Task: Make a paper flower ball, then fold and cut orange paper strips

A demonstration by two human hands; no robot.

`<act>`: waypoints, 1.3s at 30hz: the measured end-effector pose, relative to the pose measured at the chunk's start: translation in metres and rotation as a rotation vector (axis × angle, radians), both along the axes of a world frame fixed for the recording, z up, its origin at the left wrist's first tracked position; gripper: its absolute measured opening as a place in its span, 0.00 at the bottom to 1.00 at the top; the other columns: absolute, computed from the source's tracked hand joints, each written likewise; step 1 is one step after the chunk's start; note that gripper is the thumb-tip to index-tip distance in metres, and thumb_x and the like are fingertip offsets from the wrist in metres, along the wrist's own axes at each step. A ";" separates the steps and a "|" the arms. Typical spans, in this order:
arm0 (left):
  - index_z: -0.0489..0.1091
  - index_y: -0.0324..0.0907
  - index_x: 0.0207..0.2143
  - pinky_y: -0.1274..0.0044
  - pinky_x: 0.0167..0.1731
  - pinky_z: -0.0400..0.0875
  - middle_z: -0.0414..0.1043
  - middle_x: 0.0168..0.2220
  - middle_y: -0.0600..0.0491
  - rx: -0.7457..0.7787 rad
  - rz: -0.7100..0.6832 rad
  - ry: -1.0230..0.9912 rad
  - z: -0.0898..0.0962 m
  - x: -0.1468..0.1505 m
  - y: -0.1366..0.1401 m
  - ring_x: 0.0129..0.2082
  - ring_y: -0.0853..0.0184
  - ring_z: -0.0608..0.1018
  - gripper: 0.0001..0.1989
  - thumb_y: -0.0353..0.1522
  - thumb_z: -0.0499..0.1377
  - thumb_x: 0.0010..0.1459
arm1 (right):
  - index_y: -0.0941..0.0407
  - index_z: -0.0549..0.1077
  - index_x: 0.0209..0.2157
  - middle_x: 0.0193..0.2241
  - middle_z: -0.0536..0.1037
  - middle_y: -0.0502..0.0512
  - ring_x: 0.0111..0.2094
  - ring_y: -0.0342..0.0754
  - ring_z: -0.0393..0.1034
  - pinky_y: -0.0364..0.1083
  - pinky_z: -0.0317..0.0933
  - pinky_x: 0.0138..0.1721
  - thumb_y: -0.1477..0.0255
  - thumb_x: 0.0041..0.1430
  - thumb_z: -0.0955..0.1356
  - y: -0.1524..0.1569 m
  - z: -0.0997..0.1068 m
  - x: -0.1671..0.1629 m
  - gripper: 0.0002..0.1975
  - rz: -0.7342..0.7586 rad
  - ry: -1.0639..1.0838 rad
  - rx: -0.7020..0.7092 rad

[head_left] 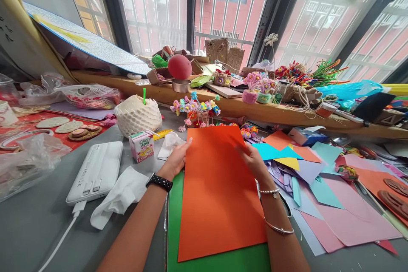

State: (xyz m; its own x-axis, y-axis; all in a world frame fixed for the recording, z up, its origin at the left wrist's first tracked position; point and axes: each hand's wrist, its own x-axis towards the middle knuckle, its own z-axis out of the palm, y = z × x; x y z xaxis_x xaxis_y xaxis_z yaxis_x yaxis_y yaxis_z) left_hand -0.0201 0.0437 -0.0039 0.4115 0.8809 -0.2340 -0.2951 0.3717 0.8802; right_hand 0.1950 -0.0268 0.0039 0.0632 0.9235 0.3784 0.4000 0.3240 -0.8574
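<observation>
A sheet of orange paper [219,195] is tilted up above a green cutting mat or sheet [174,221] on the grey table. My left hand [176,159] grips its left edge near the top, thumb on the front and fingers behind. On the opposite edge, my right hand [253,159] is closed around the paper, with the thumb over its front face. The fingers behind the paper are partly hidden. A small pink drink carton [141,146] and a crumpled tissue [170,142] lie just beyond my left hand.
Left of me are a white power bank [95,172] with a cable, a tissue [123,195] and a coconut [138,114] with a green straw. Coloured paper pieces [344,208] cover the right side. Crafts and a red ball [179,67] line the wooden sill [229,103].
</observation>
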 end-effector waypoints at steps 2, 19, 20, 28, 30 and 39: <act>0.64 0.38 0.43 0.74 0.35 0.71 0.74 0.34 0.48 -0.017 -0.058 -0.028 0.004 0.000 -0.001 0.34 0.64 0.76 0.18 0.41 0.48 0.56 | 0.53 0.64 0.50 0.50 0.66 0.52 0.53 0.50 0.57 0.52 0.51 0.53 0.69 0.56 0.59 -0.004 0.006 -0.005 0.19 0.076 -0.117 0.058; 0.63 0.39 0.39 0.74 0.35 0.71 0.73 0.35 0.48 0.095 -0.021 -0.006 0.000 0.003 -0.003 0.35 0.63 0.76 0.19 0.31 0.62 0.43 | 0.50 0.68 0.46 0.54 0.61 0.54 0.55 0.51 0.51 0.55 0.45 0.55 0.65 0.53 0.64 -0.032 0.028 -0.047 0.18 0.467 -0.515 -0.031; 0.63 0.39 0.39 0.74 0.36 0.71 0.73 0.36 0.48 0.104 -0.025 -0.016 0.000 0.003 -0.003 0.36 0.63 0.76 0.19 0.32 0.63 0.43 | 0.51 0.67 0.47 0.52 0.63 0.55 0.53 0.49 0.55 0.53 0.49 0.53 0.65 0.53 0.64 -0.026 0.029 -0.045 0.18 0.383 -0.429 -0.028; 0.62 0.40 0.43 0.76 0.34 0.71 0.71 0.41 0.48 0.211 -0.031 -0.115 0.011 0.005 -0.010 0.38 0.63 0.75 0.22 0.32 0.62 0.45 | 0.57 0.71 0.38 0.32 0.76 0.56 0.33 0.52 0.70 0.46 0.64 0.29 0.57 0.48 0.64 0.015 0.017 -0.048 0.20 0.099 -0.145 -0.324; 0.62 0.41 0.43 0.78 0.32 0.71 0.71 0.42 0.48 0.195 -0.017 -0.079 0.012 0.005 -0.011 0.37 0.64 0.75 0.22 0.34 0.62 0.45 | 0.57 0.73 0.33 0.29 0.76 0.54 0.32 0.51 0.70 0.45 0.63 0.28 0.58 0.48 0.64 0.015 0.014 -0.045 0.18 0.143 -0.077 -0.331; 0.68 0.39 0.39 0.74 0.35 0.70 0.74 0.37 0.49 0.159 -0.296 0.125 0.007 0.008 -0.015 0.36 0.61 0.76 0.22 0.36 0.65 0.39 | 0.57 0.70 0.34 0.31 0.75 0.54 0.34 0.52 0.69 0.45 0.64 0.30 0.56 0.47 0.65 0.013 0.019 -0.022 0.20 -0.087 0.278 -0.191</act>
State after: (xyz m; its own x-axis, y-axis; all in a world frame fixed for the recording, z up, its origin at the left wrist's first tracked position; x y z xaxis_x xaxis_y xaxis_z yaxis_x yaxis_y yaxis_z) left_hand -0.0122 0.0288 0.0028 0.6313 0.7571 -0.1679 -0.0818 0.2803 0.9564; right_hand 0.1730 -0.0140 0.0225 0.2209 0.9627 0.1562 0.1611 0.1220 -0.9794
